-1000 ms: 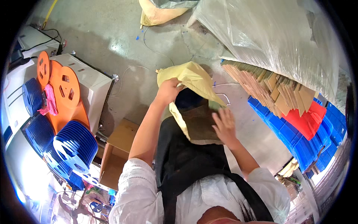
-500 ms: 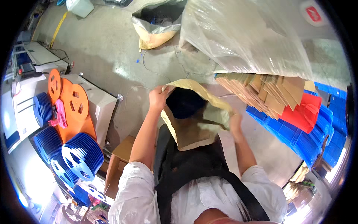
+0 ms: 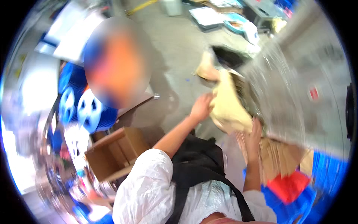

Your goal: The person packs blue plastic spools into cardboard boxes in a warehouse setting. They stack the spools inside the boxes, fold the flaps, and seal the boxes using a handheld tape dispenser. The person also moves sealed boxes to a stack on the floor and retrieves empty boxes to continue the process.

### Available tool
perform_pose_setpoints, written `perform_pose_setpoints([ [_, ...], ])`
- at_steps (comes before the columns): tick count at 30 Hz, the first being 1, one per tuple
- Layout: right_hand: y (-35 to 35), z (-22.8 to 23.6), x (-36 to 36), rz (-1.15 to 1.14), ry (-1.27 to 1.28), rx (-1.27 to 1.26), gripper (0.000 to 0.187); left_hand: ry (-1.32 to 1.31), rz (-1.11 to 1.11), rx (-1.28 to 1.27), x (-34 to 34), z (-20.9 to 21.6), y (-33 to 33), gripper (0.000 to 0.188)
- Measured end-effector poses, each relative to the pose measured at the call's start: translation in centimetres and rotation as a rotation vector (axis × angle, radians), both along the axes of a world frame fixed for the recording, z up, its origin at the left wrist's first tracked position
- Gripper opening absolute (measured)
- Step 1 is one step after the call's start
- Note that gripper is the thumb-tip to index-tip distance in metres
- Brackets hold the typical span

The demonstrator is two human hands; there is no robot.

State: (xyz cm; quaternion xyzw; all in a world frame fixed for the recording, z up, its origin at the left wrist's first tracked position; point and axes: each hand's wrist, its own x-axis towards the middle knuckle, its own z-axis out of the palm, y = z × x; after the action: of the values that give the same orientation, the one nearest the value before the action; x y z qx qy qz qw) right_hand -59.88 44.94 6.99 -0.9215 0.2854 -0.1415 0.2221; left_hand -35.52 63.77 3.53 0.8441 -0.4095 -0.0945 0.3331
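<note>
A pale yellow bag [image 3: 230, 106], grey inside, hangs between my two hands in front of me. My left hand [image 3: 202, 107] is closed on its left edge. On the lower right edge, my right hand [image 3: 254, 132] grips the bag with fingers bent over the rim. The bag's mouth is turned to the far right, and its contents are hidden from this side. Just beyond it, a second yellow bag [image 3: 207, 68] stands on the floor with a dark open mouth. Motion softens the finger outlines.
A stack wrapped in clear film [image 3: 283, 86] rises at right, beside flat cardboard sheets [image 3: 279, 155], a red cloth [image 3: 289, 185] and blue crates [image 3: 330, 171]. At left are an open cardboard box [image 3: 112, 153] and blue reels [image 3: 93, 112]. A blurred patch hides part of the left side.
My view has swung, so surroundings shift. Both hands have carried the yellow bag ahead and right, close to the standing bag, and its mouth has tipped away from me.
</note>
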Motion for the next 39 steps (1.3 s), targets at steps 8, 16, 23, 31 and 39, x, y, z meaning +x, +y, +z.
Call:
perform_pose_setpoints([
  [8, 9.8, -10.2, -6.0, 0.994, 0.405, 0.579, 0.050, 0.647, 0.562, 0.867, -24.1, -4.7, 41.2, 0.040],
  [16, 13.2, -8.5, 5.9, 1.515, 0.960, -0.143, 0.045, 1.229, 2.109, -0.046, -55.5, -8.6, 44.1, 0.021],
  [23, 29.3, -6.4, 14.5, 1.522, 0.726, 0.023, 0.050, 1.689, 1.406, -0.025, -55.3, -14.8, 40.5, 0.031],
  [31, 53.9, -1.5, 21.5, 1.748, 0.815, 0.311, 0.064, 0.867, 2.014, -0.723, -36.8, -9.2, 58.0, 0.033],
  [39, 78.6, 0.4, 37.1, 1.288, 0.267, 0.342, 0.095, 0.823, 1.959, -0.460, -34.0, -8.2, 58.8, 0.032],
])
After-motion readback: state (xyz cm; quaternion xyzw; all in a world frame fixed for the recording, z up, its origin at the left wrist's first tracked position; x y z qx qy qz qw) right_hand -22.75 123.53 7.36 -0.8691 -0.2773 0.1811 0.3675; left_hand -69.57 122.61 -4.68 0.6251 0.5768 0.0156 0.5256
